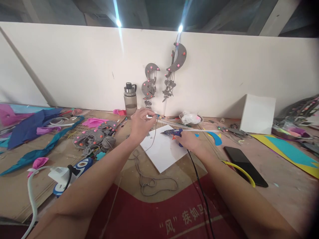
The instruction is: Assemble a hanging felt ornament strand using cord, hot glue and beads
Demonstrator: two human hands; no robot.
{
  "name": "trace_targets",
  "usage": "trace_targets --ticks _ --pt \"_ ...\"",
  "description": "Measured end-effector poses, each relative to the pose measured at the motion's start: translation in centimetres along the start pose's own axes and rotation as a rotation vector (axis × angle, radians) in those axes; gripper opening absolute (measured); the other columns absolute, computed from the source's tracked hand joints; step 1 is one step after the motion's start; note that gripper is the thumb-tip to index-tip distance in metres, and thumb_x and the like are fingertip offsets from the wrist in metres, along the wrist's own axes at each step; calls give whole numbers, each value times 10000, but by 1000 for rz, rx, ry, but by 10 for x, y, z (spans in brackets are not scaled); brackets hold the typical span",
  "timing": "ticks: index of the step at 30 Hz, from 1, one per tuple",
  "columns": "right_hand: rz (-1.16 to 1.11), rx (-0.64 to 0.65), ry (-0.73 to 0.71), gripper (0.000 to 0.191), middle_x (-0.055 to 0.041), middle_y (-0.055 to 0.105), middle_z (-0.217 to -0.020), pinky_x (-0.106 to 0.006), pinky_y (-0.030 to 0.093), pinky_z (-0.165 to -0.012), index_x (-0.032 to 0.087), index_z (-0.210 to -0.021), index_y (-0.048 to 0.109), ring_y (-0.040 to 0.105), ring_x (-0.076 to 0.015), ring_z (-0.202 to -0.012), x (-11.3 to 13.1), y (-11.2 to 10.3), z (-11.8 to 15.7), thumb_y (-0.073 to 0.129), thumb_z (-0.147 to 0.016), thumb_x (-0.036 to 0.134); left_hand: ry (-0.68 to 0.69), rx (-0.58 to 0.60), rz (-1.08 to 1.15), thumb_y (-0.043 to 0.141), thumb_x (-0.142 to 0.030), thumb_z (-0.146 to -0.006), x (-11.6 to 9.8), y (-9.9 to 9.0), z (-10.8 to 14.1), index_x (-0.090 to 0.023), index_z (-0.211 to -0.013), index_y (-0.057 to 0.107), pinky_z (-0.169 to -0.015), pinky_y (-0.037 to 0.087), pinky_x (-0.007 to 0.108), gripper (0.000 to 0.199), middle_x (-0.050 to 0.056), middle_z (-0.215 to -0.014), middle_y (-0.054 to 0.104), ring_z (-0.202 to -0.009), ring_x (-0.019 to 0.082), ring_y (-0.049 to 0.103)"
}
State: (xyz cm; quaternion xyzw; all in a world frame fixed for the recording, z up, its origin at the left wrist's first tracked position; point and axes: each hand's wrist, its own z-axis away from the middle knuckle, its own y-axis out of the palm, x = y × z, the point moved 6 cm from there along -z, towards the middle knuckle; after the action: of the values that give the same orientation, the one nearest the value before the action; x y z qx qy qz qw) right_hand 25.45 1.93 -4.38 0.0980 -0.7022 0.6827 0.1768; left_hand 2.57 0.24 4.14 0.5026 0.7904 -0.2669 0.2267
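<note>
Near the centre of the frame, the left hand [142,124] pinches a grey string [155,132] between thumb and fingertips. The string drops from the pinch across the left edge of a white board [161,154], then runs onto the cardboard [128,162] and spreads in loose loops below the board's lower corner.

Just right of centre, the right hand [190,141] is wrapped around the handle of a glue gun [179,133], whose dark nozzle points left, toward the string. Whether the nozzle touches the board cannot be told. A gap lies between the nozzle and the left hand's fingertips, with the board's white surface beneath it. The gun's black cord [200,186] runs down to the bottom edge of the frame, passing right of the loops.

On the left side, grey moon pieces [93,137] with pink and orange dots lie beyond the left forearm, and a power strip [84,164] sits close beside that arm. On the right, a phone [245,166] lies past the right forearm, a yellow band [239,170] crossing it. At the back, a bottle [130,101] stands close to the wall [94,66], which limits reach toward the top.
</note>
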Motion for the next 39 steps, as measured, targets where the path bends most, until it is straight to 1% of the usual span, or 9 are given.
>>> trace_targets --ticks 3,6,10,13,17,20,23,32,39 --pt "-4 -224 -158 186 -174 668 -968 -357 420 -868 147 -831 601 605 -266 -994 18 -12 10 506 -856 304 94 8 -152 652 -174 -746 -9 3 2 -208 -701 676 -927 415 371 61 34 -925 682 -983 197 581" --pt "-509 -331 -402 120 -100 645 -1020 -354 430 -884 195 -918 514 591 -210 -977 44 -24 30 456 -874 290 192 39 -167 625 -157 -762 -15 8 6 -192 -740 669 -834 462 319 60 47 -923 663 -917 167 596" --pt "-1251 -29 -453 261 -4 638 -989 -331 471 -815 254 -939 419 610 -154 -884 72 -18 48 610 -778 329 246 110 -159 592 -122 -759 -23 17 13 -178 -764 653 -676 460 251 83 42 -927 662 -726 110 575" --pt "-1482 94 -364 351 68 576 -757 -295 485 -693 256 -905 408 539 -92 -621 81 -13 53 687 -704 323 190 160 -131 585 -135 -756 -24 22 17 -176 -742 643 -682 458 257 72 27 -847 675 -690 110 567" --pt "-1390 -15 -338 263 87 425 -638 -186 359 -477 219 -814 465 346 -46 -489 73 -15 47 666 -715 356 -134 263 67 591 -225 -775 -8 32 20 -169 -766 638 -598 473 246 74 17 -697 663 -627 122 600" --pt "-1257 -108 -371 214 69 422 -632 -185 318 -440 209 -776 497 347 -56 -491 65 -16 41 621 -759 383 -331 333 290 632 -253 -753 0 40 24 -148 -804 635 -606 522 261 117 34 -718 685 -638 139 651" --pt "-1172 -168 -393 187 61 439 -625 -205 324 -441 211 -783 516 358 -67 -481 61 -18 38 587 -792 385 -440 363 430 673 -251 -722 3 46 26 -123 -844 649 -667 568 302 178 55 -776 701 -664 148 675" --pt "-893 -346 -490 100 15 547 -743 -247 394 -558 203 -831 539 461 -112 -612 64 -28 49 539 -824 302 -507 320 440 670 -227 -725 1 42 24 -104 -784 663 -688 589 307 136 49 -701 693 -628 131 667" --pt "-856 -422 -435 128 2 564 -730 -272 410 -596 197 -775 538 492 -134 -650 61 -33 50 555 -822 315 -527 321 470 661 -213 -726 -3 43 26 -110 -774 642 -678 590 312 114 53 -687 688 -630 147 680"
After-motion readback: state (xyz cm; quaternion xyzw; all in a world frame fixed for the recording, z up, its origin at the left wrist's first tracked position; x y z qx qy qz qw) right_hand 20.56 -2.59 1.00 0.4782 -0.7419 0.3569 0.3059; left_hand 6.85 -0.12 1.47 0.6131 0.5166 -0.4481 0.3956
